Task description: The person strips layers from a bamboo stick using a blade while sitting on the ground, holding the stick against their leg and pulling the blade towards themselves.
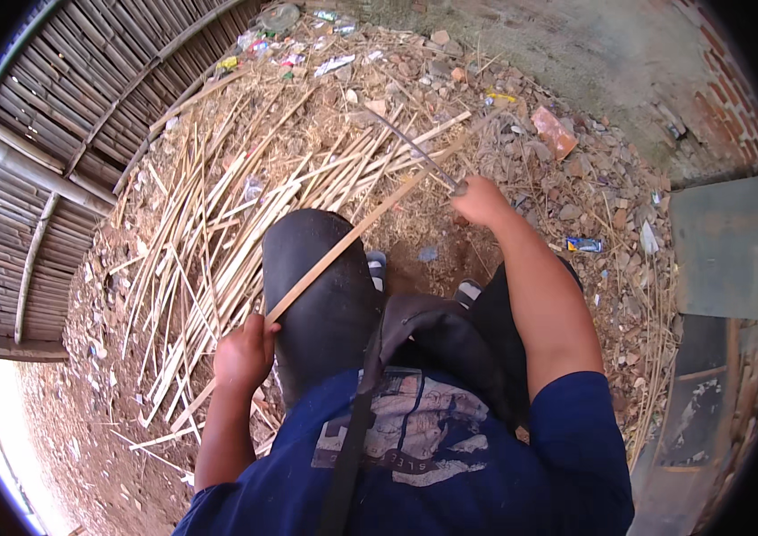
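Note:
My left hand is closed around a long, flat bamboo strip. The strip slants up and away to the right, over my left knee, and its lower end passes behind my left wrist. In my right hand, closed in a fist, is a knife with a long, narrow dark blade. The blade points up and to the left, and it crosses the strip just ahead of the fist; whether it touches the strip I cannot tell. Most of the handle is hidden by my fingers.
Many split bamboo strips lie in a loose pile on the left. A bamboo-slat wall rises at far left, a plastered wall at the back. Rubble, a broken brick and a blue wrapper lie right.

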`<state>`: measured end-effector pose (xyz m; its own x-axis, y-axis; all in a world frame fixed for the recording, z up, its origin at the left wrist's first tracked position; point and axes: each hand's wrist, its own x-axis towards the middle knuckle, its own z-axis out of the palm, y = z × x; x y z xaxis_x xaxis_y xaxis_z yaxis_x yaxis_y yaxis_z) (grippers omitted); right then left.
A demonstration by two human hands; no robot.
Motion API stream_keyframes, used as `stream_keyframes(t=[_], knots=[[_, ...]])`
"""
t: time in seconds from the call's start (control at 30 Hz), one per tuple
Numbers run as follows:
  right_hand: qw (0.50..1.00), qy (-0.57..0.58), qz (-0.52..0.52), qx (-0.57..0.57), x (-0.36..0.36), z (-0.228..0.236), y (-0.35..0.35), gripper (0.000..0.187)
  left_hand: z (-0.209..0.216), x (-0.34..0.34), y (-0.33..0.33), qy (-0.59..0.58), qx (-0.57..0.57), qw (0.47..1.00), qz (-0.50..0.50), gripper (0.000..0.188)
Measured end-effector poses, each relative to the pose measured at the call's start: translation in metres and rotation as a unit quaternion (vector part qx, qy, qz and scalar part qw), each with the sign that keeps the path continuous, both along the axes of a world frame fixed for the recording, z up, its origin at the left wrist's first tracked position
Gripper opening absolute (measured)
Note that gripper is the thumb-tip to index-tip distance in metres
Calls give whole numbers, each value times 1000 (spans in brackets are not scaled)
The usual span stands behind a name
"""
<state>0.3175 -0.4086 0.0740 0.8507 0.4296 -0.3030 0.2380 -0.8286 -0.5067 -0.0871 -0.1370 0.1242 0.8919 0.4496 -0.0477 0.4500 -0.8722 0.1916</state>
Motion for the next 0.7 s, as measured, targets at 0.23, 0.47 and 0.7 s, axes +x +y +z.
stream_keyframes(t=[0.23, 0.47, 0.7], knots=[[986, -43, 164, -4, -82, 62, 48, 39, 20, -2, 1, 29, -64, 997, 3, 32], [995, 22, -67, 66, 22, -15, -5, 61, 31, 4, 13, 20, -74, 997, -26, 34], [985, -35, 136, 98, -44, 6, 33, 53, 37, 12, 9, 32, -117, 992, -30, 34]])
